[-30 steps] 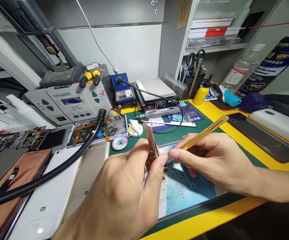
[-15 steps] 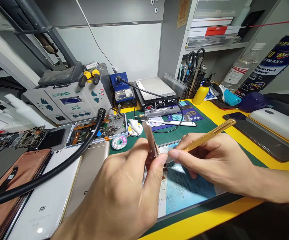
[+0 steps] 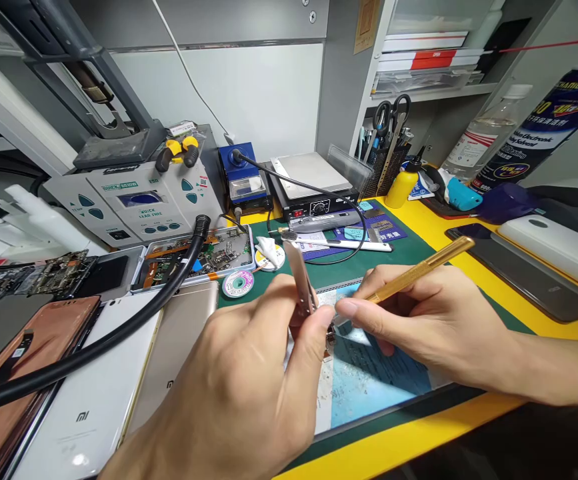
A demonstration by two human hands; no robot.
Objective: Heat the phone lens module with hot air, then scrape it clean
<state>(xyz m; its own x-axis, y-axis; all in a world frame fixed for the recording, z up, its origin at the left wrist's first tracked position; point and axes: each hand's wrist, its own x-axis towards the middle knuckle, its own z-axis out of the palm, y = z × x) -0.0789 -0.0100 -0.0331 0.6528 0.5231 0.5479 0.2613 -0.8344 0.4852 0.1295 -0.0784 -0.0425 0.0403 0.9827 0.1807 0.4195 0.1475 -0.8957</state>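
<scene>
My left hand [image 3: 249,373] is closed, thumb and fingers pinching a pair of metal tweezers [image 3: 299,277] whose broad end points upward. Just under the thumb tip a small metal-and-copper-coloured part [image 3: 329,337] shows, mostly hidden by the hand. My right hand [image 3: 413,313] grips a craft knife [image 3: 419,270] by its gold knurled handle, which slants up to the right. Its tip reaches toward the small part; whether they touch cannot be made out. Both hands are above a blue and white work pad [image 3: 369,387] with scuffs and specks on it.
A green mat [image 3: 263,290] lies under the pad on a yellow tabletop [image 3: 399,453]. A black hose [image 3: 119,340] crosses phones at left. Behind are a tray of circuit boards [image 3: 223,257], solder spool [image 3: 239,284], rework station [image 3: 143,200] and heating plate [image 3: 309,177]. Bottles stand right.
Almost nothing differs. Both hands keep their grips and positions, and the knife has shifted only very slightly; the view itself has moved a touch.
</scene>
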